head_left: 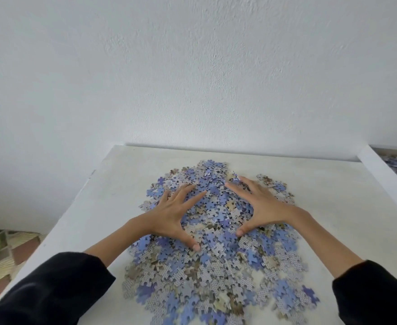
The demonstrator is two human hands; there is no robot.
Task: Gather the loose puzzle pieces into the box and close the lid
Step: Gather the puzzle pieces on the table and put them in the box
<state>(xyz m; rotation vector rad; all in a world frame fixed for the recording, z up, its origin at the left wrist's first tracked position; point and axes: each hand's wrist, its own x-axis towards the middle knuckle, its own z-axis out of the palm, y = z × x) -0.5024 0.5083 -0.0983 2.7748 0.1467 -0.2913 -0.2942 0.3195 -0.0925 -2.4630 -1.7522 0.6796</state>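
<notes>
A big heap of loose puzzle pieces (216,266), blue, grey-patterned and tan, covers the middle of the white table (103,195). My left hand (174,214) lies flat on the left side of the heap, fingers spread and thumb pointing inward. On the heap's right side my right hand (260,205) rests the same way, fingers straight. Both palms face each other across a mound of pieces. The box (380,170) shows at the right edge, its white wall toward me, with pieces inside. No lid is in view.
A white wall (192,78) rises right behind the table. The table's left edge runs diagonally, with a patterned floor or mat (2,254) below it. Bare tabletop lies left of and behind the heap.
</notes>
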